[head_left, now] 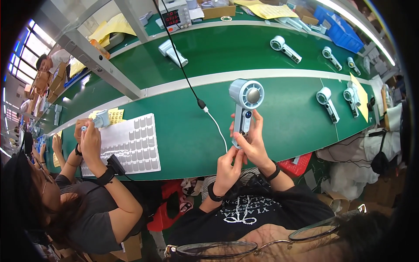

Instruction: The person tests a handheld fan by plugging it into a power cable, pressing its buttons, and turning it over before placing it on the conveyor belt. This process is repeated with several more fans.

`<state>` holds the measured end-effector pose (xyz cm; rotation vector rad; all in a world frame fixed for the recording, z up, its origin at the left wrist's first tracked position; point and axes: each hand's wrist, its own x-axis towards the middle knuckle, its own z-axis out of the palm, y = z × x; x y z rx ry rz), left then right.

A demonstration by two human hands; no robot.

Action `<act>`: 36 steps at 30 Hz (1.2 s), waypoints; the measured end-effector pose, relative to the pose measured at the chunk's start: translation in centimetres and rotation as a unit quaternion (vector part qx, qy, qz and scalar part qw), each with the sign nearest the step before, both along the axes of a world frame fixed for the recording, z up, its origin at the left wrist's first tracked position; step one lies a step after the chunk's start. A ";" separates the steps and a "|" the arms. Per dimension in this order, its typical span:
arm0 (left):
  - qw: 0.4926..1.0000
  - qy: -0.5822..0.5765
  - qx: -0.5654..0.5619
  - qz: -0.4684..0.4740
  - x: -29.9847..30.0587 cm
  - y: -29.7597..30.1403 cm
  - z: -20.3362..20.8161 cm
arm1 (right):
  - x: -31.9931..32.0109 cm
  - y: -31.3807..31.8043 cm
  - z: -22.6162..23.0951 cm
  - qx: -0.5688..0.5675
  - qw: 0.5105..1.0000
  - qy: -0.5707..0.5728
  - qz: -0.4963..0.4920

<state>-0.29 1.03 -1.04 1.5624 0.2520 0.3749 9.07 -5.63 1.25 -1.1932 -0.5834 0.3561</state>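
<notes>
A light blue handheld fan [247, 94] stands upright above the green bench, its round head at the top and its handle downward. My right hand [256, 147] is closed around the lower handle, thumb across the front, where a section with small parts is exposed. Just below, at the handle's bottom end, my left hand [228, 171] pinches the end of a white cable [217, 126]. Its plug is hidden by my fingers, so I cannot tell whether it sits in the fan. Higher up, the white cable joins a black hanging cord [201, 104].
Two more fans [327, 105] lie on the bench at right; several lie on the raised green strip [227, 48] behind. To my left, a co-worker's hands [90, 142] work over a white sticker sheet [146, 144]. A power supply [175, 16] and blue bin [338, 28] stand at the back.
</notes>
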 end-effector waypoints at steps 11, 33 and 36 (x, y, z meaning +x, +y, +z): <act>0.999 -0.028 0.037 0.008 0.1 0.4 -0.1 | 0.3 -0.7 0.2 -0.012 1.000 -0.022 0.010; 0.982 -0.108 0.144 0.052 0.0 0.8 -1.5 | 4.9 -3.5 7.3 -0.146 0.972 -0.162 -0.085; 0.977 -0.089 0.187 0.055 0.0 1.0 -1.8 | 5.5 -2.9 7.6 -0.269 0.942 -0.195 -0.049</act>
